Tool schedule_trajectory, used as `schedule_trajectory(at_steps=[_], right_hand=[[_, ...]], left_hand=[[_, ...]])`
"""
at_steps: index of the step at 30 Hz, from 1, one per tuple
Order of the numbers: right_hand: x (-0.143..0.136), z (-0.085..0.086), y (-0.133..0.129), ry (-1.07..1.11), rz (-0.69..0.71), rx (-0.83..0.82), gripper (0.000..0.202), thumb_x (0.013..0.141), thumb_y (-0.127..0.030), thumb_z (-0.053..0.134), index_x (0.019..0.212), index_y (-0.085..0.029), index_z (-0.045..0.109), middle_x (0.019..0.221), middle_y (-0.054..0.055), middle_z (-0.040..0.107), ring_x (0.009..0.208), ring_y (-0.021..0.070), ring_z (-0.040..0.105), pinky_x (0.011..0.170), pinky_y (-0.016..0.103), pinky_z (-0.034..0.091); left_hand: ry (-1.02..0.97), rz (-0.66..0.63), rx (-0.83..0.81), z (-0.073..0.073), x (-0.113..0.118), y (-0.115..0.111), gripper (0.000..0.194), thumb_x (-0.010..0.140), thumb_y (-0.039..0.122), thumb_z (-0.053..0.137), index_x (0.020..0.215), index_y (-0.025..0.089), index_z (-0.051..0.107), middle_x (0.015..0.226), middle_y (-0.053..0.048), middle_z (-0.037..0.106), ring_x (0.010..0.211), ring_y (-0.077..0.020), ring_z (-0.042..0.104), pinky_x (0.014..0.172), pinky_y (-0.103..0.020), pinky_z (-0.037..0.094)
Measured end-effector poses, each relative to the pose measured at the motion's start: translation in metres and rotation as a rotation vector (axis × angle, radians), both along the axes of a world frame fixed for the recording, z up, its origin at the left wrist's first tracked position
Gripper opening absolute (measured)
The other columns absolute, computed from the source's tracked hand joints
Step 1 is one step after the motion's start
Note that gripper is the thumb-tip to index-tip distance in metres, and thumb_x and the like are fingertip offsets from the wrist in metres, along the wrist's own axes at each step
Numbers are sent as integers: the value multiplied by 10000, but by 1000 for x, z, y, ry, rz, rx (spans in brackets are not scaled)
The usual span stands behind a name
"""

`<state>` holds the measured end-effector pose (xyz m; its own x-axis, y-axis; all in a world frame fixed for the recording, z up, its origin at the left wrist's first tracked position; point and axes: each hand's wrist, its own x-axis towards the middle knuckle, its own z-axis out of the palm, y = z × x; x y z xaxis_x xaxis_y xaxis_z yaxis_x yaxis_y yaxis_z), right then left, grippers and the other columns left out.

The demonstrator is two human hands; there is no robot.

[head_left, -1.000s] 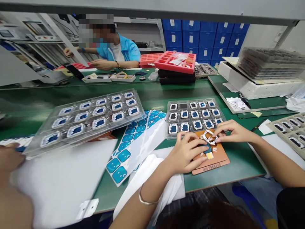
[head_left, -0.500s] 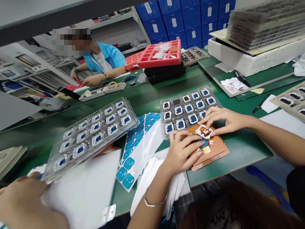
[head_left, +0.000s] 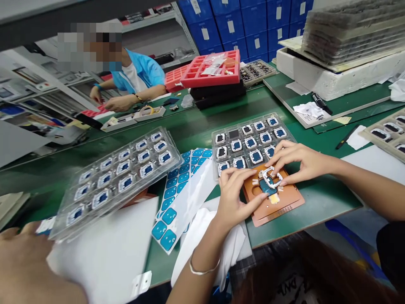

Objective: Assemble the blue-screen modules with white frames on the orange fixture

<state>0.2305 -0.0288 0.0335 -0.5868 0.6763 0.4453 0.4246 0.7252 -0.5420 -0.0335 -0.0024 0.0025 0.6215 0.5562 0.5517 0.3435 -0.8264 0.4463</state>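
My right hand [head_left: 292, 162] pinches a white squarish frame [head_left: 265, 176] between thumb and fingers. The frame is tilted over a dark blue rounded pad [head_left: 268, 189] on an orange fixture plate [head_left: 291, 198]. My left hand [head_left: 236, 190] rests at the plate's left side with fingers spread. Its thumb reaches to the pad's lower edge; whether it presses on it I cannot tell. Pale tabs and a yellow patch [head_left: 274, 198] show around the pad. Behind the plate, partly covered by my hands, lies a clear tray [head_left: 228, 158] of similar white frames with dark or blue centres.
Left of me are sheets of blue stickers [head_left: 169, 216], a white cloth [head_left: 199, 228] and stacked clear trays [head_left: 171, 169]. A co-worker's blurred hand [head_left: 31, 261] is at lower left. Another person [head_left: 139, 76] works across the green bench [head_left: 196, 126]. Red trays [head_left: 215, 78] stand behind.
My left hand's fingers have drawn back left from the blue pad, uncovering more of it. My right hand still holds the frame, now slightly lower over the pad. The co-worker's hand at lower left has shifted.
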Motion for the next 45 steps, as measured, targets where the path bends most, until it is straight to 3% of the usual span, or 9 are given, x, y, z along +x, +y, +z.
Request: schedule_trajectory(at_steps=[9,20,38,45], right_hand=[[-5,-2,-6,-66,-61,104,250,872,-449,712,938,-211,750,1143,56,715,996,243,544,868,417,436],[-13,-6,-9,8,-55,177,230,862,-411,727,889,-183,739,1073,66,732,845,213,508,768,369,438],[-22,-13,-14,2,-73,172,215,855,-392,722,874,-178,738,1073,81,731,816,206,517,761,379,432],[-21,-14,-15,6,-80,178,206,845,-382,742,893,-182,743,1077,85,734,860,217,543,777,388,449]], left_hand=[[10,-33,-14,1,1,0,413,864,495,665,1162,225,571,1114,-74,657,1055,-260,494,939,-443,409],[26,-43,-19,0,1,1,404,868,479,665,1169,224,581,1122,-77,657,1059,-261,501,950,-446,385],[48,-38,-4,-2,-1,0,396,786,385,765,1125,223,638,1159,-78,645,1075,-265,480,948,-445,405],[48,-18,-24,0,0,-1,383,806,450,733,1113,234,658,1150,-84,648,1079,-275,483,959,-475,415]])
